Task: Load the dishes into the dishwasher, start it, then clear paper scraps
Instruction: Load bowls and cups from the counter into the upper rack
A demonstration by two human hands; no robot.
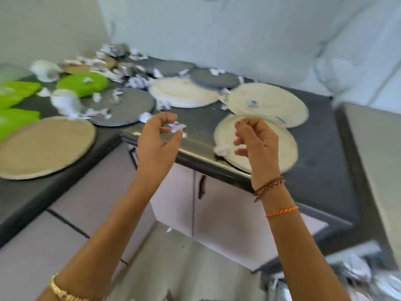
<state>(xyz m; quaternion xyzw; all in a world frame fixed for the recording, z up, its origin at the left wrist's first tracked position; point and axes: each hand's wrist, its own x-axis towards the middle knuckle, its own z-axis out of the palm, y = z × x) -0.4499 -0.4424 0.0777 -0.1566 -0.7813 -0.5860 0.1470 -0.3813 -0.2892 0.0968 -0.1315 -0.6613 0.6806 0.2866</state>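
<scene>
Above the front edge of the dark desk (314,148), a white paper scrap (177,127) is pinched between the thumb and fingertips of the left hand (159,137). The right hand (256,142) is raised beside it with its fingers loosely curled; whether anything is held in it cannot be told. Another scrap (221,150) lies at the near rim of a cream round mat (282,144), which overhangs the desk's front edge. A second cream mat (269,103) and a third (184,92) are set behind it, the nearest two overlapping. A grey mat (123,107) and a smaller grey one (213,78) are seen further back, with a tan mat (45,146) at the near left, also reaching the front edge. Many more paper scraps (121,68) are scattered over the far left corner, much blurred. Green mats (83,82) lie along the left arm of the L-shaped desk. A metal strip (195,146) runs along the front edge at the corner. Pale cabinet doors (227,213) are seen beneath. Bare dark surface is left at the right end of the desk. The walls (238,29) behind are pale and plain.
</scene>
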